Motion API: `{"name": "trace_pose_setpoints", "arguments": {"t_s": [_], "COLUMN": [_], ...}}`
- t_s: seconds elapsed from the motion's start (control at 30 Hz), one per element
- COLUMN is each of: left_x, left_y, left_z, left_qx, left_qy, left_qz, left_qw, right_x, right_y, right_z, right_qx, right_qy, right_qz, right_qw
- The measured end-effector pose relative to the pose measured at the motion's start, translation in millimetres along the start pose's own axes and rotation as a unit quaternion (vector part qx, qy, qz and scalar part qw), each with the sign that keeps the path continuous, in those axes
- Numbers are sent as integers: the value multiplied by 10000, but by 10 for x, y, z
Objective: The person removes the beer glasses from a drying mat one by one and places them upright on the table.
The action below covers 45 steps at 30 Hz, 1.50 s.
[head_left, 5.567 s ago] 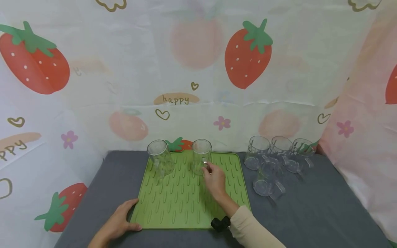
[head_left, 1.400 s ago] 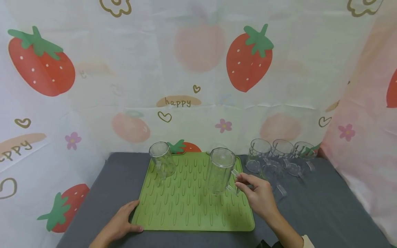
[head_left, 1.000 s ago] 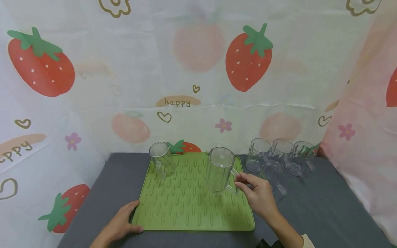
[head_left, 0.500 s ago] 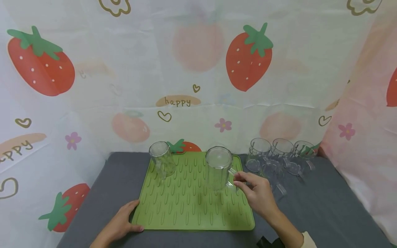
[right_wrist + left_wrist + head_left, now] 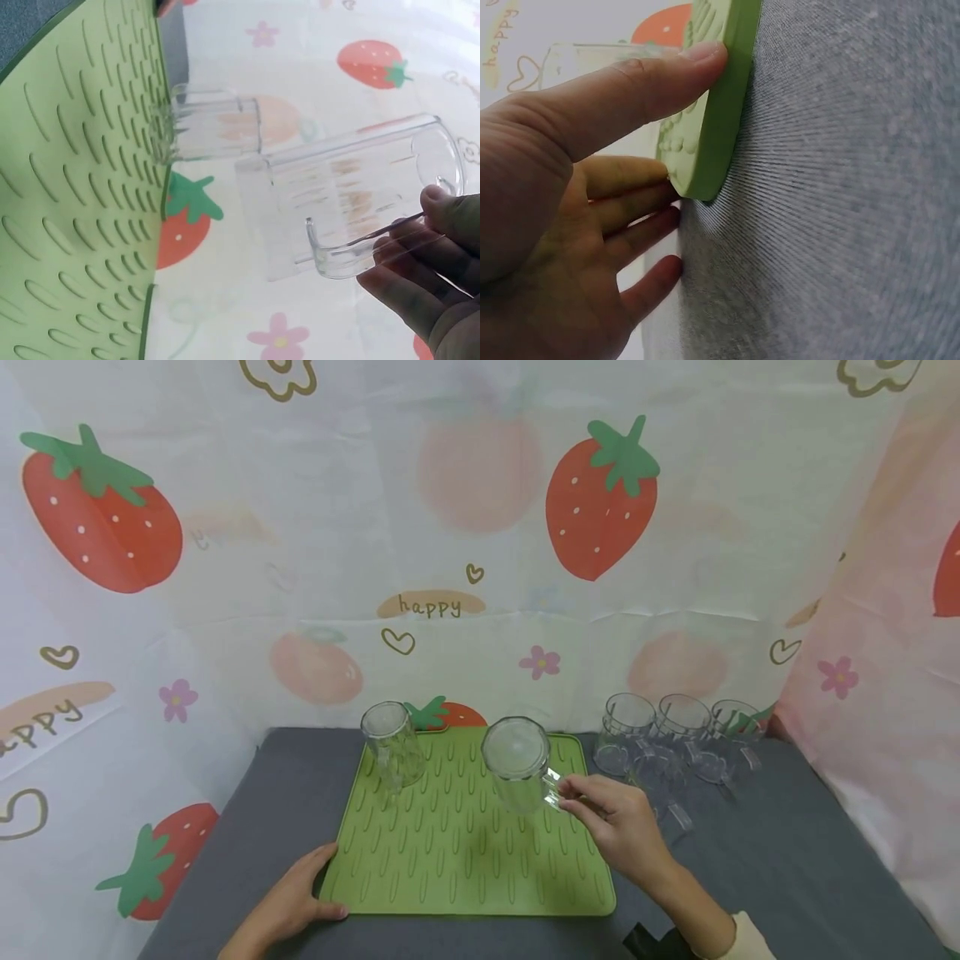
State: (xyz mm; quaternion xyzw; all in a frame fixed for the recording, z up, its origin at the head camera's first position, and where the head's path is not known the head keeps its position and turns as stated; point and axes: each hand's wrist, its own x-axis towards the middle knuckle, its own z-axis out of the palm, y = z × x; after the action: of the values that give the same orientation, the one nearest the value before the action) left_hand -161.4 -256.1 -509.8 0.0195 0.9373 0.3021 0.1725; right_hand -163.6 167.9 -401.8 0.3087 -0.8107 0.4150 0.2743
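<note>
The right hand (image 5: 618,831) pinches the handle (image 5: 552,790) of a transparent mug (image 5: 516,752), held above the green mat (image 5: 450,864), toward its far edge. The mug should be stiff, slippery and perhaps fragile; the handle seems the safest hold. It looks colourless, apparently with its bottom up. The left hand (image 5: 288,897), fingers spread, touches the mat's near left corner.

Head view faces forward and down; nearer wrist views share the green mat (image 5: 90,202)
</note>
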Motion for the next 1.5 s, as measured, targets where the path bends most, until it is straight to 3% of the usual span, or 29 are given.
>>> {"name": "trace_pose_setpoints", "arguments": {"t_s": [0.37,0.73,1.1,1.3,1.5], "left_x": [0,-16,3,53,96], "left_y": [127,412,721,914,1128], "left_z": [-36,-61,-91,-89,-83], "left_qx": [29,-708,-1889,-2281,-2635], "left_qy": [257,472,542,484,458], "left_qz": [17,250,847,1154,1242], "left_qw": [9997,9961,9768,9656,9555], "right_x": [39,68,87,70,68], "right_y": [10,38,33,35,20], "right_z": [5,13,12,21,17], "right_qx": [-325,-449,-657,-751,-875], "right_qy": [31,109,194,189,201], "right_qz": [-631,-1175,-1672,-1722,-1819], "right_qw": [9975,9920,9835,9820,9792]}}
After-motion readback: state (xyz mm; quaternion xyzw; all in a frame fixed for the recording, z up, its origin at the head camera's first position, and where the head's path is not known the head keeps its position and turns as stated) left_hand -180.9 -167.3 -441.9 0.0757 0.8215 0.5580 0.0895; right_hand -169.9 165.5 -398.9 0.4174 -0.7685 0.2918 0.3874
